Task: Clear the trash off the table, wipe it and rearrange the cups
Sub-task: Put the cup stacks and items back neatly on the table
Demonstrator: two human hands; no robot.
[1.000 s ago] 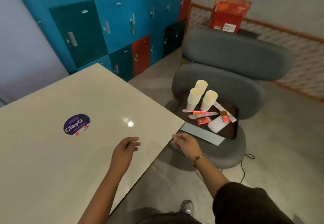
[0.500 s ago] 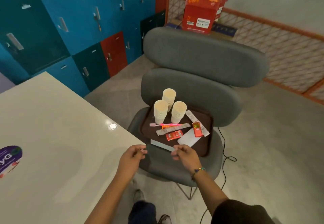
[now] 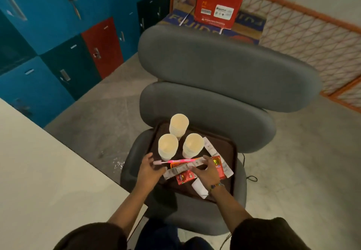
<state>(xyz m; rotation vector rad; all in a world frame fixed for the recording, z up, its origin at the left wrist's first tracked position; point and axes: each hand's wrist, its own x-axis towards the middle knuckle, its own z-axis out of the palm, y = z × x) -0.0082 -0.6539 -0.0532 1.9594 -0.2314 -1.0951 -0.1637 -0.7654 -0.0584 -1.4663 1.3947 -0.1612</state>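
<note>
A dark brown tray (image 3: 231,152) lies on the seat of a grey chair (image 3: 214,101). On it stand three stacks of cream paper cups (image 3: 168,147), (image 3: 178,123), (image 3: 193,145). In front of them lie a pink toothbrush (image 3: 175,161), an orange comb (image 3: 176,165), red sachets (image 3: 185,177), white strip packets (image 3: 210,148) and a white paper (image 3: 198,188). My left hand (image 3: 149,168) hovers at the tray's left edge beside the toothbrush, fingers relaxed. My right hand (image 3: 207,172) is spread over the sachets and strips. The white table (image 3: 48,171) is at the left.
Blue, teal and red lockers (image 3: 68,44) line the wall behind the table. A red carton (image 3: 220,1) sits on boxes behind the chair, by an orange mesh railing (image 3: 312,40). A black cable (image 3: 252,178) trails on the floor to the right of the chair.
The view turned from the table to the chair. Both hands left the table edge and reached forward over the tray. The grey strip seen near them is out of sight.
</note>
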